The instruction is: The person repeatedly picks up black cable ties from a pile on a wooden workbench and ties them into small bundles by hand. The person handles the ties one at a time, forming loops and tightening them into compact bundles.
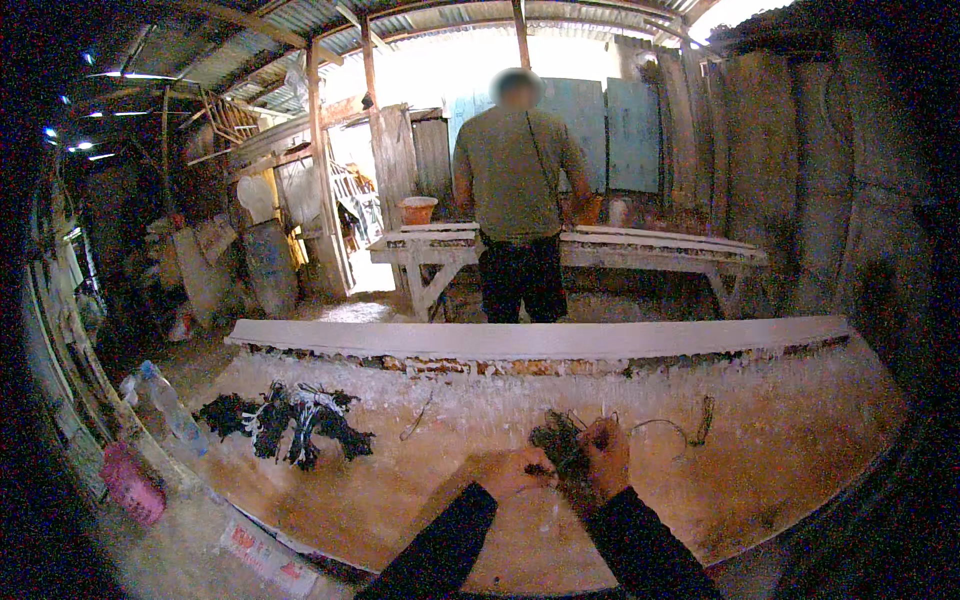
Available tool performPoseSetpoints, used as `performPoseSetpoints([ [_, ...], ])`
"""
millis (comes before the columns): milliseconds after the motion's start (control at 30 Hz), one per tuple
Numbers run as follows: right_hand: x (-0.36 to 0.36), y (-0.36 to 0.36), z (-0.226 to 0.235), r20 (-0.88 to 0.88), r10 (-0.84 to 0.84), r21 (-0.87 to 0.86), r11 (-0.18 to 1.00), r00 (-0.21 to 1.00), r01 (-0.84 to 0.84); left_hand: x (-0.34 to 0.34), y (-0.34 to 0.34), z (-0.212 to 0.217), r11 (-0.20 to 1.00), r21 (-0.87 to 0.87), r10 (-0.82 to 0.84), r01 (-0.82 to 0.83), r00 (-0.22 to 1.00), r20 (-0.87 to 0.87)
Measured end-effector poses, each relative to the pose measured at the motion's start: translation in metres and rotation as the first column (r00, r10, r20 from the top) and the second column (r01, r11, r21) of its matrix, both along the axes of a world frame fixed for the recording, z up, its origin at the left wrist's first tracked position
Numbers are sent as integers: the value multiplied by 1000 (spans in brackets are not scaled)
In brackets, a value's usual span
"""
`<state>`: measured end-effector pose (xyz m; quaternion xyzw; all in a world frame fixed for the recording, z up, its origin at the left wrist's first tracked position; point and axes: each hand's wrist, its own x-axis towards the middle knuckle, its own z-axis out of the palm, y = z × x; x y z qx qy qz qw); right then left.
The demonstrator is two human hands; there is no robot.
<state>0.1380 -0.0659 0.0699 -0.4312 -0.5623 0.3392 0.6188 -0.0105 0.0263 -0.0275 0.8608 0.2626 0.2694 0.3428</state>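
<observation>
My right hand (608, 462) is closed around a bundle of dark, stringy fibres (562, 442) above the table, right of its middle. Fingers bent, my left hand (512, 472) is closed at the bundle's left side, by a small dark tuft; exactly what it pinches is too small to make out. A thin strand shows below its fingertips. On the left of the table lies a loose pile of black and white fibre bunches (300, 420). Single thin strands (672, 425) lie right of my hands, ending in a short dark twist (705, 420).
A long white moulding strip (540, 338) runs along the wooden table's (420, 510) far edge. Beyond it, a person (515, 170) stands at a white workbench (640, 250), back turned. A plastic bottle (172, 405) and a pink object (132, 483) are at the left.
</observation>
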Motion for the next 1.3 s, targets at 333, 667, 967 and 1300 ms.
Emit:
performPoseSetpoints([
  [333,7,5,-1,485,-440,415,876,756,244,7,5,-8,915,-337,305,-221,926,221],
  [667,2,21,-49,129,267,-24,964,955,-266,-20,22,-7,758,-230,646,-611,654,393],
  [967,12,26,-57,137,554,-126,832,821,-540,-16,24,-15,766,-204,635,-609,672,380],
  [1300,18,31,-61,23,353,-156,925,935,-346,-10,33,-33,921,-226,381,-317,853,358],
])
